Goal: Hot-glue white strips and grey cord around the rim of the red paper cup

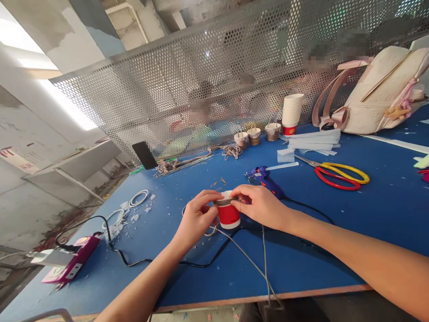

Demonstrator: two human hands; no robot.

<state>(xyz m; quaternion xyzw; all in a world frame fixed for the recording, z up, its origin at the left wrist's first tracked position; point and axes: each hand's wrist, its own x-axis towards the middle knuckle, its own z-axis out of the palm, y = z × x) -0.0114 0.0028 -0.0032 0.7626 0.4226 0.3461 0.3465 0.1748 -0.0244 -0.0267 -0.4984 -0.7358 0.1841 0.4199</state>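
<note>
1. The whole scene is carried by a blue worktop [201, 286], by which a perforated metal screen [161, 98] is backed.
2. At the far right, a pale backpack [378, 98] is propped near the screen.
3. A pair of scissors [317, 166] is laid with its handles to the right; just to its left, a glue gun [266, 179] is set down beyond the hands.
4. The right hand [256, 203] is nearly closed: the cup's right side is pinched at the rim between thumb and fingers.
5. The left hand [201, 212] is loosely curled, with the opposite side of the rim held between thumb and fingertips.
6. Between the two hands, near the middle of the worktop, a red and white paper cup [229, 215] is held roughly upright, mouth up; whether its weight is borne by the worktop cannot be told. It can be judged very light and thin-walled, easily dented if squeezed, so it is best gripped softly by the stiffer rolled rim or steadied low, near the base.
7. Around the upper wall, just under the rim, a thin cord [264, 255] is wound in a narrow band, and its strands are trailed over the near edge. Soft and limp, it should be pressed flat by fingertips, since slipping on the smooth, tapering wall can be expected.
</note>
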